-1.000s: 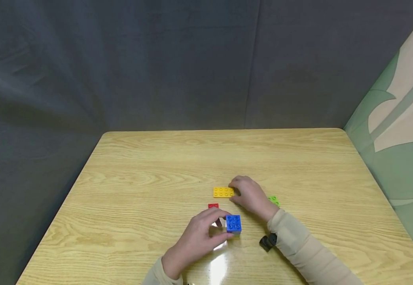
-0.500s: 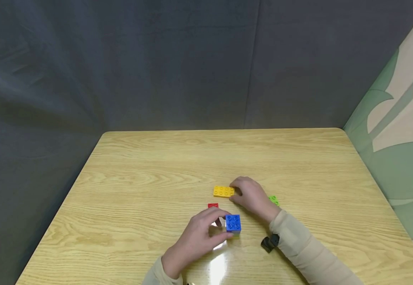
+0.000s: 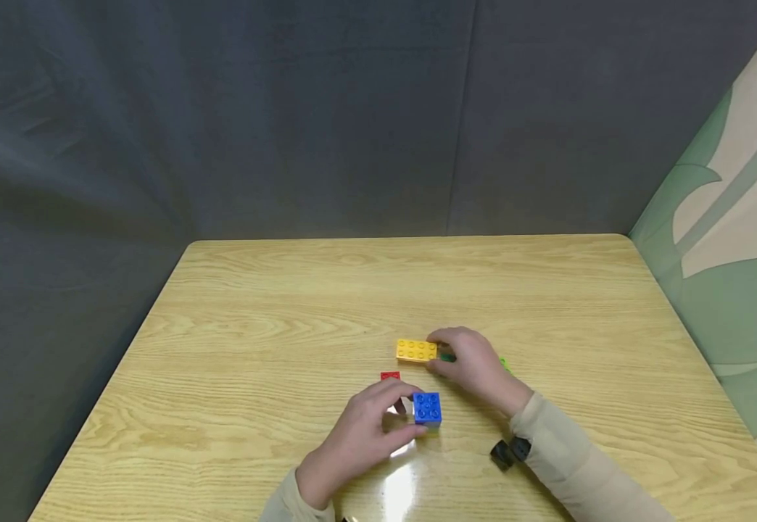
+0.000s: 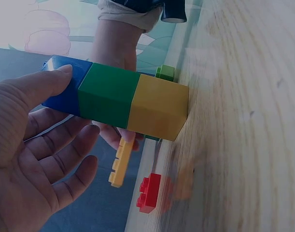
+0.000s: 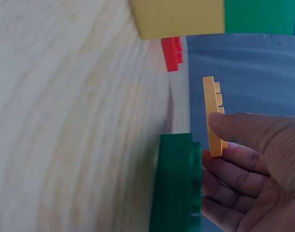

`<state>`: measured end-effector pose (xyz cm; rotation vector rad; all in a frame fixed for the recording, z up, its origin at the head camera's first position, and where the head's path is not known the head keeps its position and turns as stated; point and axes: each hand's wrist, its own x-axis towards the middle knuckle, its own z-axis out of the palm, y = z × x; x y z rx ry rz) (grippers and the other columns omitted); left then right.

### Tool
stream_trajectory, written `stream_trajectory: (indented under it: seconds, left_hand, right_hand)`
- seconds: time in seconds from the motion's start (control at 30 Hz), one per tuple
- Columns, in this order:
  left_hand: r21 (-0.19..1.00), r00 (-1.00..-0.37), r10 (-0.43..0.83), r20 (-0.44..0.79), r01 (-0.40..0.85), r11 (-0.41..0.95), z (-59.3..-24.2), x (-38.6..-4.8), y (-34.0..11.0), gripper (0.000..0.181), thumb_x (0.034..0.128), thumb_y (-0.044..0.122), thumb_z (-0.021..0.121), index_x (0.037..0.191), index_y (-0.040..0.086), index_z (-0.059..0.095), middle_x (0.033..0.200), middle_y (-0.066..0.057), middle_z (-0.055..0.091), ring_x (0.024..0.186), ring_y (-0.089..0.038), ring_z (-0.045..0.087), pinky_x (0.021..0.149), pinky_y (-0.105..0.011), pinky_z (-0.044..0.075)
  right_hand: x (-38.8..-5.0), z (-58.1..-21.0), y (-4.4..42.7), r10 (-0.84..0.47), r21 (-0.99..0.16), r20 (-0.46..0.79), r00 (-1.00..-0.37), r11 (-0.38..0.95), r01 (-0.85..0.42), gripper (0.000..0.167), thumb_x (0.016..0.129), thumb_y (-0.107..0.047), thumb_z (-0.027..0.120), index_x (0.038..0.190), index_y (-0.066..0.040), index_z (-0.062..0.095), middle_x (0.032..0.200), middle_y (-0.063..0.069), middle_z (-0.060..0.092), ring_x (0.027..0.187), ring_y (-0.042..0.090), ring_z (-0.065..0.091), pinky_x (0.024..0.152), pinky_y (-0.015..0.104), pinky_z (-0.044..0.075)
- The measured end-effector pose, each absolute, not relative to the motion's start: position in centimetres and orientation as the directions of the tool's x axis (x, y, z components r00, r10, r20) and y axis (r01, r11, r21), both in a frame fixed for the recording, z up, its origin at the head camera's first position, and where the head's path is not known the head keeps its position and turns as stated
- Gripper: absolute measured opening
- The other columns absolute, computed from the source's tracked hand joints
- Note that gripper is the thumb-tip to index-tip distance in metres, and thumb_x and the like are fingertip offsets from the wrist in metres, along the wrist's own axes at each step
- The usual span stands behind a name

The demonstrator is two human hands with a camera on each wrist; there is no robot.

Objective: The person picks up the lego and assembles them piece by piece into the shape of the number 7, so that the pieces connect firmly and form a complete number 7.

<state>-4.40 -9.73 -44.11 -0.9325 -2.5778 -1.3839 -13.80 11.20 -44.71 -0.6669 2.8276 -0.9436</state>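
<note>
Pinching the stack [image 4: 110, 96], the left hand [image 3: 360, 433] should steady it. The right hand [image 3: 473, 365] grips the yellow brick [image 3: 414, 351]: hold it level.

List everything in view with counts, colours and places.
table: one, wooden, foreground
backdrop: one, dark, behind table
patterned panel: one, green and beige, right
block stack: one, blue, green and yellow, centre
flat brick: one, yellow, lifted above table
red brick: one, red, beyond left hand
dark brick: one, dark green, by right hand
lime brick: one, light green, beside right hand
wrist device: one seen, black, lower right
sleeves: two, beige, bottom
left hand: one, fingers holding block stack
right hand: one, fingers pinching flat brick
</note>
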Motion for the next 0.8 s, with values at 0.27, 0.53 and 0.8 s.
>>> stream_trajectory:
  seconds: [0.27, 0.53, 0.8]
  left_hand:
    - [0.751, -0.82, 0.476, 0.319, 0.525, 0.4, -44.1, -4.4, -9.7, 0.038, 0.0824, 0.02, 0.08, 0.116, 0.019, 0.062, 0.104, 0.011, 0.061, 0.084, -0.011, 0.061, 0.075, -0.028, 0.054]
    - [0.746, -0.817, 0.476, 0.327, 0.532, 0.4, -44.1, -4.4, -9.8, 0.037, 0.0824, 0.021, 0.08, 0.115, 0.018, 0.063, 0.103, 0.01, 0.061, 0.084, -0.01, 0.061, 0.074, -0.028, 0.054]
    - [0.759, -0.821, 0.474, 0.318, 0.52, 0.391, -44.2, -4.4, -9.8, 0.038, 0.0827, 0.024, 0.079, 0.116, 0.016, 0.063, 0.104, 0.01, 0.061, 0.084, -0.01, 0.061, 0.074, -0.029, 0.054]
  right_hand:
    - [-12.8, -43.7, 12.0, -0.438, -0.625, 0.092, -0.894, 0.674, -0.394, 0.036, 0.084, -0.018, 0.077, 0.115, -0.004, 0.068, 0.116, 0.012, 0.067, 0.102, 0.028, 0.064, 0.089, 0.048, 0.051]
    - [-11.4, -42.5, 13.3, -0.45, -0.629, 0.172, -0.876, 0.634, -0.45, 0.032, 0.084, -0.016, 0.077, 0.114, -0.007, 0.07, 0.113, 0.007, 0.069, 0.101, 0.025, 0.065, 0.087, 0.047, 0.053]
    - [-10.2, -40.8, 14.4, -0.45, -0.623, 0.249, -0.858, 0.603, -0.498, 0.035, 0.082, -0.016, 0.079, 0.114, -0.008, 0.07, 0.113, 0.005, 0.07, 0.105, 0.026, 0.064, 0.088, 0.047, 0.053]
